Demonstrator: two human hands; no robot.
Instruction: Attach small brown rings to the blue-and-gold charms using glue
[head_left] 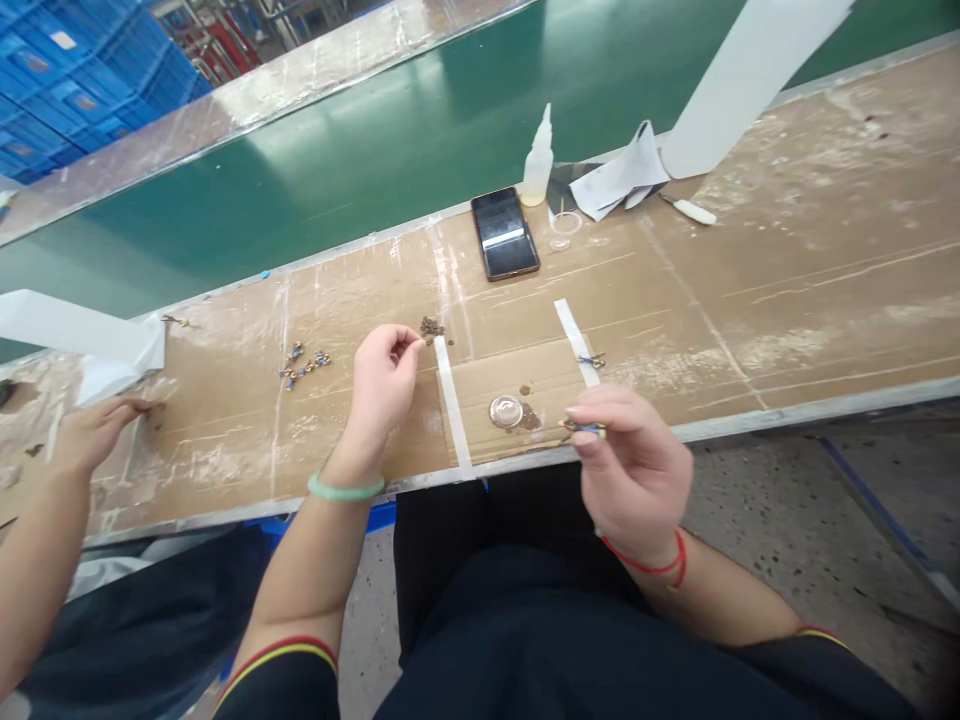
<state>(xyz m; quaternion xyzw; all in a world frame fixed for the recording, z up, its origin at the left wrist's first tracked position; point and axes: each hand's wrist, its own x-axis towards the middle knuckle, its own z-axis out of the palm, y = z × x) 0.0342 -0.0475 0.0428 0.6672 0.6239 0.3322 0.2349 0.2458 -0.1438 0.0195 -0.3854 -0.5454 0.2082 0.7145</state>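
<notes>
My right hand [637,465] pinches a small blue and gold-brown piece [589,428] between thumb and fingertips, above the right edge of a cardboard sheet [480,385]. Beside a little heap of tiny dark-brown bits [430,327], my left hand [386,375] has its thumb and forefinger pressed together; whatever they hold is too small to see. On the cardboard lies a round shallow dish [506,411], with wet brown stains near it. A similar small piece [591,360] rests on the right-hand white tape strip [571,330]. Several more blue and gold pieces [304,367] lie left of my left hand.
A phone [505,234], a squeeze bottle [538,165], a tape ring [566,223] and a white-handled tool [694,211] stand or lie along the green back panel [360,150]. At the left, another person's hand [94,430] touches the bench. Blue crates [82,80] are stacked behind.
</notes>
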